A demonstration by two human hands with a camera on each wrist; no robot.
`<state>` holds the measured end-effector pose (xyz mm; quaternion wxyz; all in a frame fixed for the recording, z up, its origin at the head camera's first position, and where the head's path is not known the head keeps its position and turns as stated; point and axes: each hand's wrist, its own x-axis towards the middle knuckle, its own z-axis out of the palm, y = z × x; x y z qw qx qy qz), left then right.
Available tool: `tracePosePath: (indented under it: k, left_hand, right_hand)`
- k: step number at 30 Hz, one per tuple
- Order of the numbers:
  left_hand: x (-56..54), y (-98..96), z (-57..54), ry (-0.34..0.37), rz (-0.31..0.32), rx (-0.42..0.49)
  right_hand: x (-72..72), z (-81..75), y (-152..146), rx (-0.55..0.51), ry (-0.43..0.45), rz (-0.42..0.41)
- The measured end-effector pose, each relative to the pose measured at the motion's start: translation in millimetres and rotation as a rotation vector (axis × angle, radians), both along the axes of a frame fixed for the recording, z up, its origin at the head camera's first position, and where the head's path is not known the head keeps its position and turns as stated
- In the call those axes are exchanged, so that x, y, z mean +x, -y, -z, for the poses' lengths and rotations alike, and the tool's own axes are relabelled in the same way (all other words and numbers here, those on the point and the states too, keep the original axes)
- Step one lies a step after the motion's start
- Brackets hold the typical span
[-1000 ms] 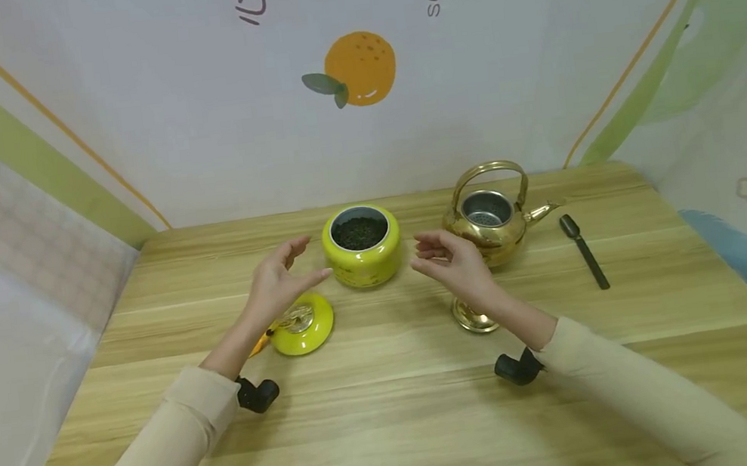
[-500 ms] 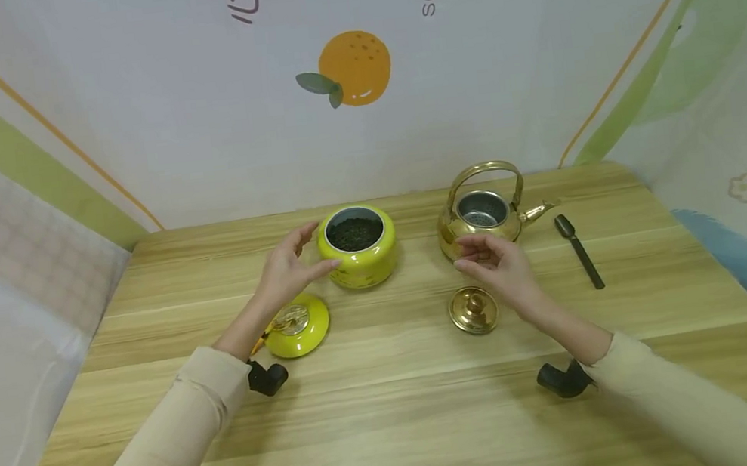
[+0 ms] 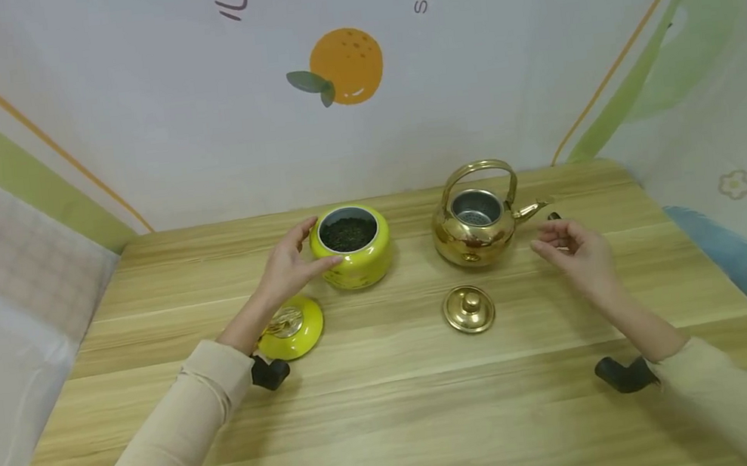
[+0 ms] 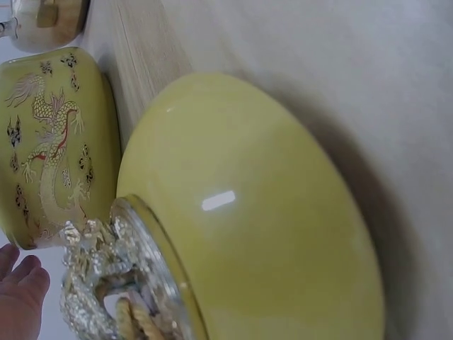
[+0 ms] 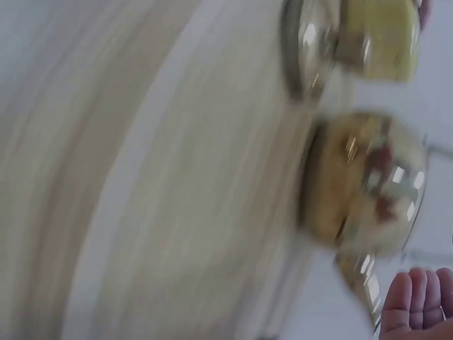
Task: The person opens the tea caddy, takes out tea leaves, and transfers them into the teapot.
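Observation:
My left hand [image 3: 286, 266] is at the left side of a yellow jar [image 3: 366, 264] holding dark loose tea leaves [image 3: 348, 234]. Its thumb overlaps the jar's front shoulder, and its fingertips are right at the rim. The left wrist view shows a dragon on the jar [image 4: 56, 142]. Empty, with loosely bent fingers, my right hand [image 3: 581, 257] hovers right of the gold teapot [image 3: 477, 243]. It covers most of a dark scoop [image 3: 553, 216], leaving only the tip visible. In the right wrist view, the fingers [image 5: 417, 301] appear beside the teapot's spout [image 5: 364, 283].
A yellow lid [image 3: 307, 331] with an ornate metal knob lies left, partly under my left wrist. In front of the teapot sits its round gold lid [image 3: 468, 310]. A printed cloth [image 3: 256, 154] hangs behind the wooden table [image 3: 392, 413].
My left hand has moved right to the yellow jar. From the middle, my right hand has swung right past the teapot and now covers the scoop. The view has shifted slightly.

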<state>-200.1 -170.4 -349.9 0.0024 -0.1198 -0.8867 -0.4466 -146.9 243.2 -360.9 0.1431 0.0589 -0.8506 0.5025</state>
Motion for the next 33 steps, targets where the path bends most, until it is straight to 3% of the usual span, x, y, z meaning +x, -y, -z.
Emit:
tracePosePath:
  k: [6, 12, 17, 25, 33]
  left_hand:
    - [-1.8, 0.6, 2.0, 0.035, -0.002, -0.010]
    - [-1.4, 0.6, 3.3, 0.032, -0.009, -0.006]
    - [-1.6, 1.1, 4.1, 0.017, -0.005, -0.017]
    - [-1.2, 0.3, 3.3, 0.008, 0.005, -0.008]
    - [-4.9, -2.8, 6.7, -0.001, 0.019, 0.003]
  right_hand:
    - [-3.3, 8.1, -40, 0.107, 0.005, 0.099]
    - [-3.4, 15.4, -62, 0.230, 0.089, 0.118]
    - [-2.5, 21.3, -71, 0.341, 0.219, 0.103]
    - [-3.7, 26.7, -82, 0.495, 0.362, 0.002]
    - [-2.9, 28.3, -86, 0.544, 0.396, 0.002]
